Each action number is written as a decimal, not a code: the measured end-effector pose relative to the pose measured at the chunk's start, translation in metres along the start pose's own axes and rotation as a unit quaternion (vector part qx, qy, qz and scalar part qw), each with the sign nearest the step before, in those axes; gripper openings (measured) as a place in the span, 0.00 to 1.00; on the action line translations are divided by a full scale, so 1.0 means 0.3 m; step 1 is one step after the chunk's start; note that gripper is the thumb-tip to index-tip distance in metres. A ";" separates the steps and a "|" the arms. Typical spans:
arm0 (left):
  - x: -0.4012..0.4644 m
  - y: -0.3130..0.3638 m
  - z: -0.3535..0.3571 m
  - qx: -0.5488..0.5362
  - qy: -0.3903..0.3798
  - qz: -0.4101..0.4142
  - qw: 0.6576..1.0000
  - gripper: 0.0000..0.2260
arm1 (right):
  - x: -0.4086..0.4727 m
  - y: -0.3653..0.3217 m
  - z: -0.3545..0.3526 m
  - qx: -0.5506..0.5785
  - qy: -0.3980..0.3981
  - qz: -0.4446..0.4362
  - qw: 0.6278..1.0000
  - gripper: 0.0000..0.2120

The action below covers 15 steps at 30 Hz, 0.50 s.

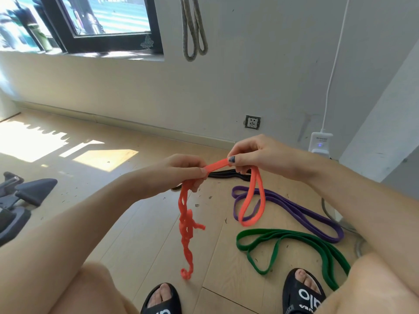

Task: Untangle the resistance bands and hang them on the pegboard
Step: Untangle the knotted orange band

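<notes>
both hands, left hand (181,172) and right hand (260,157), pinch the orange band (216,166); its taut span runs nine to three o'clock, tangled tail hanging toward six.

White wall (260,64), dark-framed window (102,23), sunlit wooden floor (136,223), wall socket (252,122)

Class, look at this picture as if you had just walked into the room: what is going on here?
A person holds a flat orange elastic resistance band stretched between both hands. The left hand grips the knotted, twisted part, which dangles down; the right hand pinches the smooth part, whose loop hangs free. A purple band, a green band and a black band lie on the wooden floor. A grey band hangs on the wall.
</notes>
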<state>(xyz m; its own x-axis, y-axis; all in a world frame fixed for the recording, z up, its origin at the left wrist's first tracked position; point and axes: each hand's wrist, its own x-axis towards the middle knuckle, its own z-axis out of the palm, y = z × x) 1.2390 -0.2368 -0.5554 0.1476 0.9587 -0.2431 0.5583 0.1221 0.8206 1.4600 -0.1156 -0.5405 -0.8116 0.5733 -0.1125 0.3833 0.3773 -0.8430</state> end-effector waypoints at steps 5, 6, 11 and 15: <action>0.005 0.014 0.010 -0.011 0.038 0.036 0.999 0.11 | 0.014 -0.015 0.039 -0.019 -0.022 0.003 1.000 0.09; 0.006 0.013 0.010 -0.016 0.046 0.037 0.998 0.12 | 0.017 -0.018 0.048 -0.044 -0.022 0.001 0.999 0.09; 0.005 -0.001 0.004 -0.037 0.017 0.016 0.999 0.17 | 0.017 -0.026 0.041 -0.055 -0.012 -0.005 0.998 0.11; 0.001 -0.021 -0.009 -0.050 0.000 -0.003 0.999 0.14 | 0.001 -0.019 0.023 -0.039 -0.006 -0.012 0.999 0.12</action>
<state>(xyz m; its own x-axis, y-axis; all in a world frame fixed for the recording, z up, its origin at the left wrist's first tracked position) 1.2334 -0.2367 -0.5591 0.1440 0.9579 -0.2483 0.4753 0.1531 0.8664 1.4546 -0.1226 -0.5392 -0.8256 0.5555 -0.0989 0.3969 0.4471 -0.8016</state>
